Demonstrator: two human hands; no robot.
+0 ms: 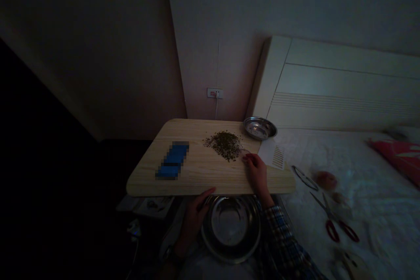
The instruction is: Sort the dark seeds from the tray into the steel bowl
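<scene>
A pile of small dark green beans (225,144) lies on a light wooden table (197,175). My right hand (256,173) rests on the tabletop just right of the pile, fingers curled toward the nearest beans; whether it holds any is too dark to tell. My left hand (193,218) grips the rim of a large steel bowl (231,226) held below the table's front edge. A small steel dish (260,128) sits at the table's back right corner.
A blurred blue object (173,160) lies on the table's left half. A white card (272,154) overhangs the right edge. On the white bed to the right lie red-handled scissors (337,223), a round peach-coloured thing (326,180) and a red pillow (398,153). A wall socket (215,93) is behind.
</scene>
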